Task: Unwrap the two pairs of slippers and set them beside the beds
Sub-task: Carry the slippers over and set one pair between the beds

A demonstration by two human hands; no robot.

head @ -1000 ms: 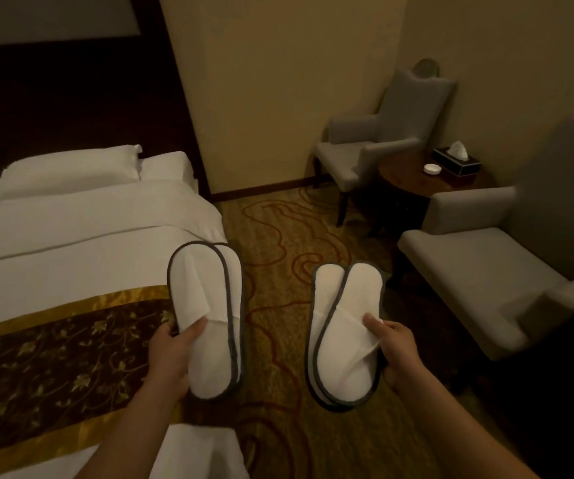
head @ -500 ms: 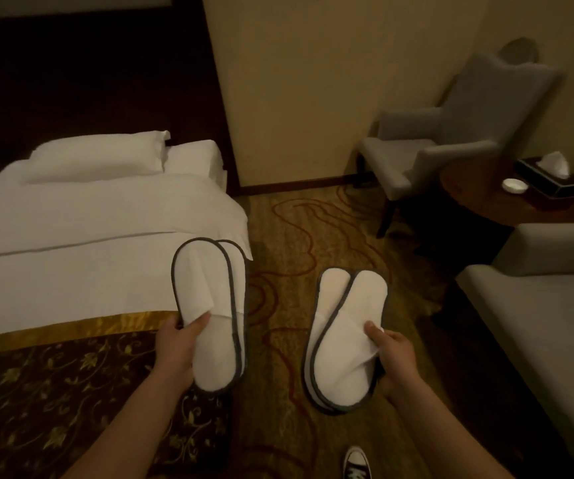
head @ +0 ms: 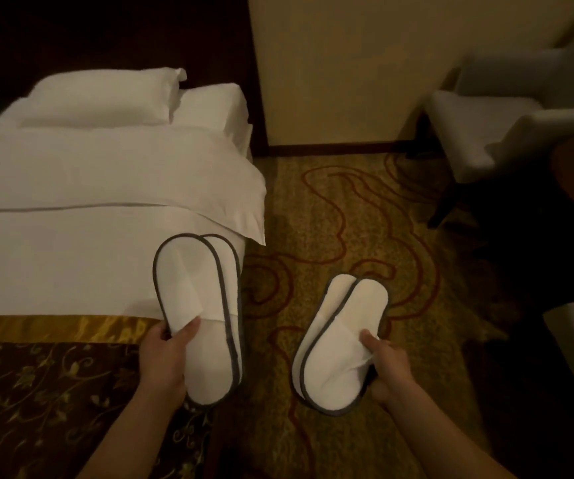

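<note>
Both pairs of slippers are out of any wrapping as far as can be seen, each stacked flat and held up in the air, none yet on the floor. The left pair (head: 202,316) hangs over the near corner of the bed (head: 81,188), its toes up over the white sheet. The right pair (head: 339,344) is out over the patterned carpet (head: 330,209), lower and tilted a little to the right.

Over the last second the view has swung to the left and closed in on the bed: the armchair (head: 496,133) has slid toward the right edge and the small table with the tissue box has left the picture, while the bedside strip of carpet has come to the middle. The slippers have kept their places in the hands. I judge the unwrapping done and the person moving toward the bedside to set a pair down.

The left hand (head: 168,357) is closed around the heel end of the left pair, thumb pressed on top. The right hand (head: 385,368) grips the heel end of the right pair the same way, thumb on the upper strap.
</note>
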